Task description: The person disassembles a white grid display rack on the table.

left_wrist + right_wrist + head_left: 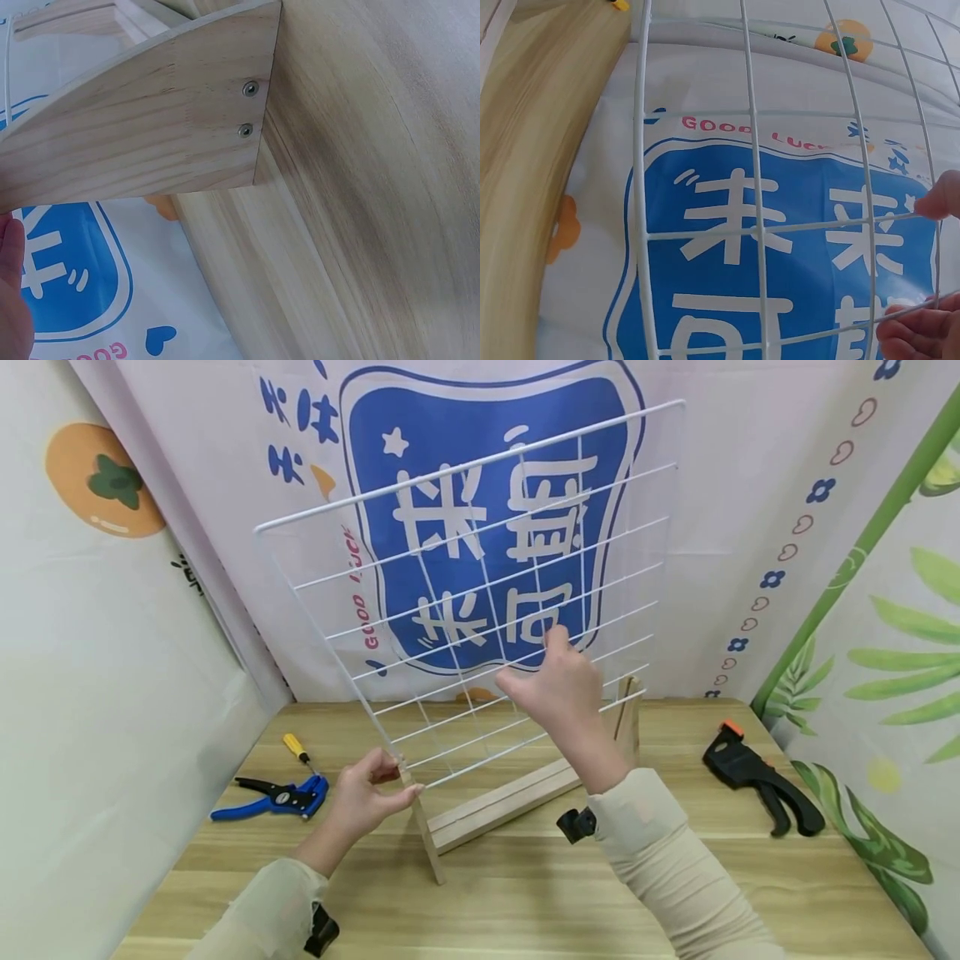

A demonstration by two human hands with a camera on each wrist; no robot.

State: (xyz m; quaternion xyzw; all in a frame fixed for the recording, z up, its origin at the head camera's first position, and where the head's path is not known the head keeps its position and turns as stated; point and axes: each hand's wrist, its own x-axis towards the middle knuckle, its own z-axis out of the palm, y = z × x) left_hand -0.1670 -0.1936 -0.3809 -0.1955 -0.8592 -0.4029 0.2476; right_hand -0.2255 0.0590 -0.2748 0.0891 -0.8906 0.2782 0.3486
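White wire grid panel [480, 602] stands tilted in the slot of a wooden base [510, 797], which rests on the wooden table [675, 893]. All positions below are given relative to that base.

The right hand [558, 689] is above the base, its fingers [937, 199] curled around the grid's horizontal wires at mid height. The left hand [367, 793] is at the base's near-left end, pinching the lower corner of the grid where it meets the upright end board [150, 142]. Two screws [247, 109] fix that end board to the base rail.

Risk assessment: the panel leans noticeably and appears seated only at its lower edge. If either hand relaxes, the grid could tip out of the slot. A sideways pull on the wires could also drag the light base across the table.

Left of the base lie blue-handled wire strippers [273, 797] and a yellow-handled screwdriver [298, 750]. Well to the right lies a black clamp [757, 777].

Containers: none is visible. The base slot is the only receptacle, and it holds the grid's lower edge.
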